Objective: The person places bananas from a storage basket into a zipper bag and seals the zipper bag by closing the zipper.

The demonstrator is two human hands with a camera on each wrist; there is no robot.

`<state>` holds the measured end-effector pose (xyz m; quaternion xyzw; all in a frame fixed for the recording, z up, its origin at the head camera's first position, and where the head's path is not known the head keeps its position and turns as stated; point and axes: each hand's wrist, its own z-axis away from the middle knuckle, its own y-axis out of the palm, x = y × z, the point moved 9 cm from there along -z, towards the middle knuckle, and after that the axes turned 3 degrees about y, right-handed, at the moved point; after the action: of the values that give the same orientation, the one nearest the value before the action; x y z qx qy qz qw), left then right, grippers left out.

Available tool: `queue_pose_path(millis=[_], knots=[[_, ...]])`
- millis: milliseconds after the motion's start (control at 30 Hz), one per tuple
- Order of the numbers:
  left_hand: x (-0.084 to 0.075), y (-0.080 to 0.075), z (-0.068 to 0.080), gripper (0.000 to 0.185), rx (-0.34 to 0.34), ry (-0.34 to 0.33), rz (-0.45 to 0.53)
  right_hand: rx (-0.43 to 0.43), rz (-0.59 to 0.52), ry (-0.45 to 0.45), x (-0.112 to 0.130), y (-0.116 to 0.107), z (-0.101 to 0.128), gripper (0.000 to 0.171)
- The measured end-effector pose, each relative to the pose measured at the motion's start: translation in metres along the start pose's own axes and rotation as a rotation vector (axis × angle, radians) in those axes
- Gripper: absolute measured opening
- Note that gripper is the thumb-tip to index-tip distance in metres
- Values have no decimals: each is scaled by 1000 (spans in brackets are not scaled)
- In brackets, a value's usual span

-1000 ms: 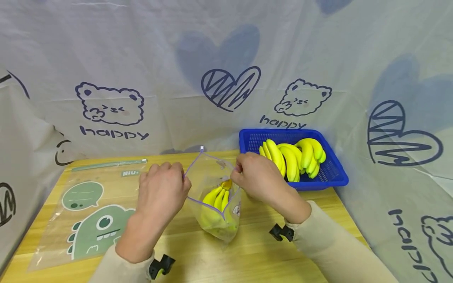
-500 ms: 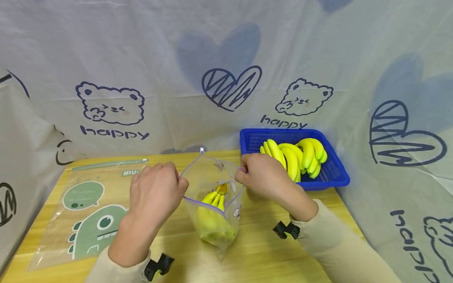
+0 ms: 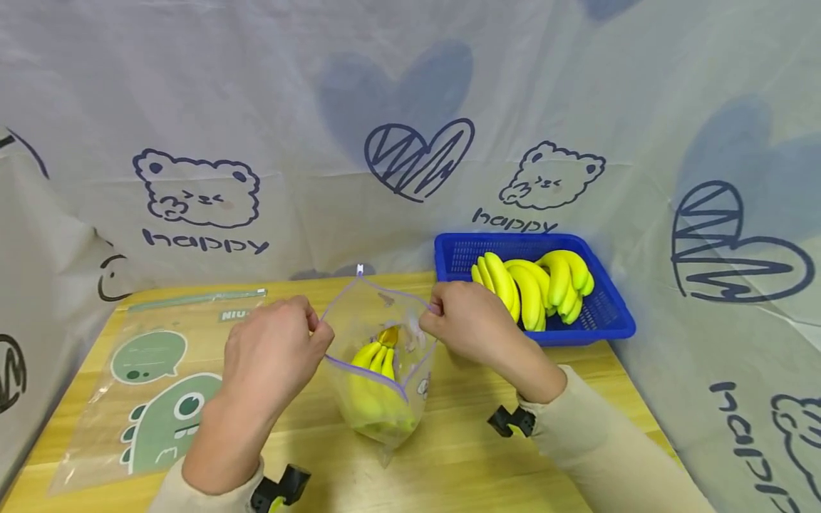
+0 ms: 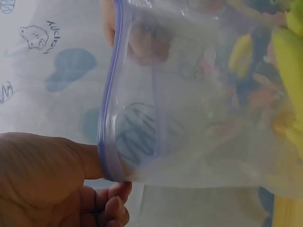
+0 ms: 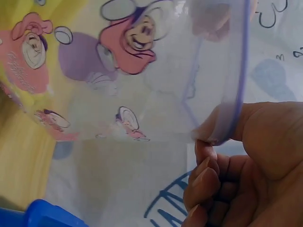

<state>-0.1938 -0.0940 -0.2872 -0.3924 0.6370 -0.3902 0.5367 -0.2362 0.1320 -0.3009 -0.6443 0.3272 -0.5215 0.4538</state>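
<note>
A clear zip bag [image 3: 367, 372] with a purple zip edge stands upright over the table, its mouth spread wide. Inside it is a bunch of bananas [image 3: 373, 356], stem upward. My left hand [image 3: 272, 370] pinches the left corner of the mouth between thumb and fingers, as the left wrist view also shows. On the other side, my right hand [image 3: 474, 324] pinches the right part of the zip edge. Pink cartoon figures [image 5: 130, 42] are printed on the bag in the right wrist view. The white zip slider [image 3: 360, 269] sits at the far corner.
At the back right, a blue plastic basket [image 3: 599, 306] holds several yellow bananas [image 3: 529, 296], partly behind my right hand. A larger clear bag [image 3: 96, 420] with a green dinosaur print lies flat at the left. Printed cloth [image 3: 308, 199] hangs behind the wooden table [image 3: 474, 470].
The bag, with the bananas in it, has shifted left. My left hand has moved left, away from the right hand, and the mouth is spread wider. The basket has stayed put.
</note>
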Motion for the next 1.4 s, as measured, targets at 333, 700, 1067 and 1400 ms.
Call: queue_pose_path(millis=[333, 700, 1067, 1400], knots=[[8, 0, 4, 13, 121, -51, 86, -59, -32, 17, -1, -5, 0, 21], [9, 7, 0, 17, 110, -52, 89, -46, -24, 32, -2, 7, -5, 17], [4, 13, -5, 14, 70, -47, 153, -66, -55, 26, -13, -2, -2, 24], [-3, 18, -9, 13, 23, -29, 212, -116, -102, 65, -47, -23, -3, 28]])
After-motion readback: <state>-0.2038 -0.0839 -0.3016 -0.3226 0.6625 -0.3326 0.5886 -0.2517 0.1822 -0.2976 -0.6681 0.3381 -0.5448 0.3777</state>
